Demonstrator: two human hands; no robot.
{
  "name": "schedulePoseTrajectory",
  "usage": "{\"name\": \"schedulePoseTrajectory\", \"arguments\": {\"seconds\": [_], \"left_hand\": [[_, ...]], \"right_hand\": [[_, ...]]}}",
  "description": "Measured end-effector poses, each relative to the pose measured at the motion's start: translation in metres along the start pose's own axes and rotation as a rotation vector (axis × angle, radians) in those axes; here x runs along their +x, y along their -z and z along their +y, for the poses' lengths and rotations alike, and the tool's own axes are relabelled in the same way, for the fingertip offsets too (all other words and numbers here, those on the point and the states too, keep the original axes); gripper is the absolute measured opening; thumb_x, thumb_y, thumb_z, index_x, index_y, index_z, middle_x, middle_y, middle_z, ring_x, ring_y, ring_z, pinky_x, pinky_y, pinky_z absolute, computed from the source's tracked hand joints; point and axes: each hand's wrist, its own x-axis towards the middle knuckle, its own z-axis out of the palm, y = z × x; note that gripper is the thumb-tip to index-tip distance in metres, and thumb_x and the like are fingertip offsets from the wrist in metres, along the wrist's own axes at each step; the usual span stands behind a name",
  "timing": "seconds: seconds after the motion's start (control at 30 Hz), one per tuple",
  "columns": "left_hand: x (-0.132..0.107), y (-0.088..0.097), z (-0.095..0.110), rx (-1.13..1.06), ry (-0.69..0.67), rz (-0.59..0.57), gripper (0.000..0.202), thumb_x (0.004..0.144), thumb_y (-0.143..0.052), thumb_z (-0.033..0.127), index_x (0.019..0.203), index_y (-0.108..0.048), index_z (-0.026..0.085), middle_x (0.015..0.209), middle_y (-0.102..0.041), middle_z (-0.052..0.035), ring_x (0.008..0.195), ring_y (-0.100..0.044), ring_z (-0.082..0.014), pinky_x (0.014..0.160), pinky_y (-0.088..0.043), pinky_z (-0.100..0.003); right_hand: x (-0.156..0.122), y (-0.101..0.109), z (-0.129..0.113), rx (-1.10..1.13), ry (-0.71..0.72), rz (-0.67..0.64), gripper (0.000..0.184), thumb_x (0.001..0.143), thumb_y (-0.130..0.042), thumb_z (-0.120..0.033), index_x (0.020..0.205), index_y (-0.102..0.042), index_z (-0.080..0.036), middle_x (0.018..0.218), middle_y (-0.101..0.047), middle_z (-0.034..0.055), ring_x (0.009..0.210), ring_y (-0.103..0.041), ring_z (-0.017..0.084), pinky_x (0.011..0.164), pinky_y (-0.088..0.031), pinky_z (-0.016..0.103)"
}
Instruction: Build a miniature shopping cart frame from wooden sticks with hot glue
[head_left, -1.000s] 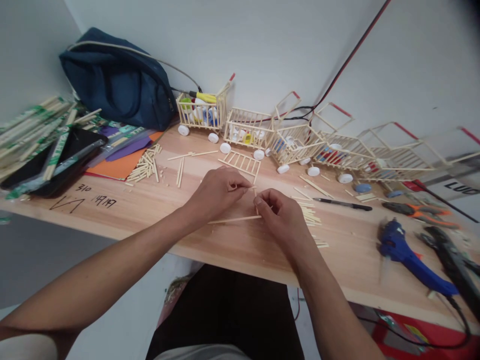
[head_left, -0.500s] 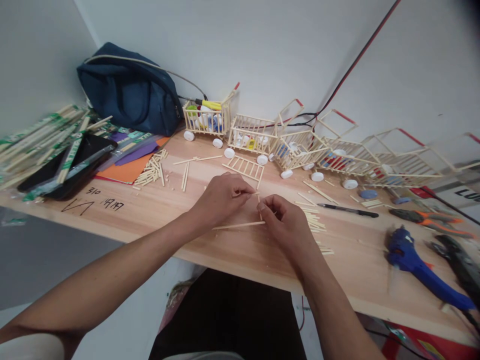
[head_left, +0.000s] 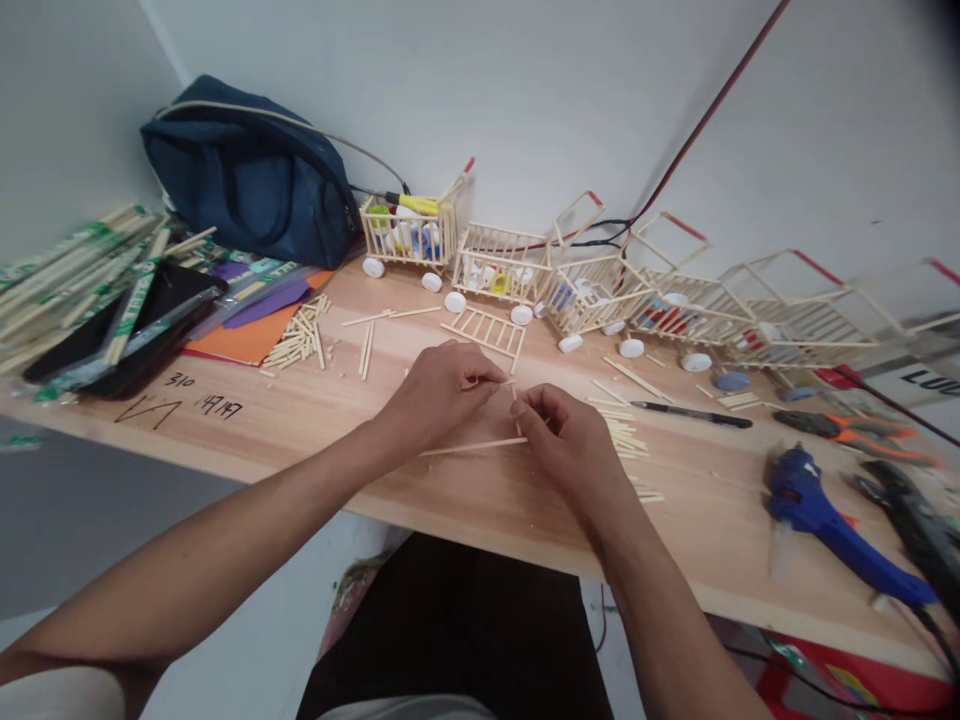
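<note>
Thumb-and-finger grip of the left hand (head_left: 444,388) is drawn nearly together at the end of a stick (head_left: 509,382) in the middle of the frame; the fingers hide most of it. Just to its right, the right hand (head_left: 566,432) pinches a short stick (head_left: 517,424), whose near end lies at the tip of a long stick (head_left: 472,446) on the tabletop (head_left: 457,495); whether they touch, I cannot tell.

Just beyond the hands lies a ladder (head_left: 484,334) of sticks, and behind it a row of carts (head_left: 679,302) bars the way from upper middle to right. Loose sticks (head_left: 624,436) spread beside the right hand, with a pen (head_left: 694,414) past them, then pliers (head_left: 847,432) and a glue gun (head_left: 806,492) at right. Cut sticks (head_left: 296,338), paper (head_left: 251,335) and a bag (head_left: 255,170) fill the upper left.

The tabletop's front edge slants from middle left to lower right, under both forearms. Bare wood runs between the long stick and that edge, and leftward to some handwriting (head_left: 217,404).
</note>
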Motion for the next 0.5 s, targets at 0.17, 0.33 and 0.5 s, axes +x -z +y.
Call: {"name": "schedulePoseTrajectory", "arguments": {"seconds": [0.17, 0.33, 0.5], "left_hand": [[-0.0005, 0.0001, 0.0003, 0.008, -0.011, 0.009, 0.021, 0.078, -0.062, 0.007, 0.082, -0.078, 0.021, 0.079, -0.074, 0.0003, 0.077, -0.064, -0.0142, 0.073, -0.048, -0.027], [-0.0009, -0.001, -0.0008, 0.014, -0.02, 0.014, 0.022, 0.078, -0.062, 0.006, 0.081, -0.078, 0.02, 0.078, -0.074, 0.0005, 0.077, -0.064, -0.0141, 0.074, -0.048, -0.027], [-0.0011, -0.0013, -0.001, 0.013, -0.027, 0.013, 0.02, 0.079, -0.063, 0.006, 0.081, -0.078, 0.02, 0.079, -0.074, -0.0001, 0.078, -0.064, -0.0144, 0.074, -0.048, -0.027]], "right_hand": [[-0.0006, 0.0001, 0.0004, -0.005, 0.002, -0.011, 0.018, 0.084, -0.054, -0.034, 0.077, -0.06, -0.02, 0.066, -0.059, -0.0013, 0.06, -0.049, 0.013, 0.059, -0.035, 0.027], [-0.0009, 0.0009, -0.0003, -0.02, 0.019, -0.007, 0.017, 0.084, -0.054, -0.034, 0.078, -0.061, -0.02, 0.067, -0.059, -0.0014, 0.06, -0.049, 0.013, 0.059, -0.035, 0.027], [-0.0007, 0.0, -0.0009, -0.036, 0.024, -0.01, 0.017, 0.084, -0.054, -0.033, 0.077, -0.061, -0.02, 0.066, -0.058, -0.0022, 0.058, -0.047, 0.012, 0.059, -0.034, 0.027]]}}
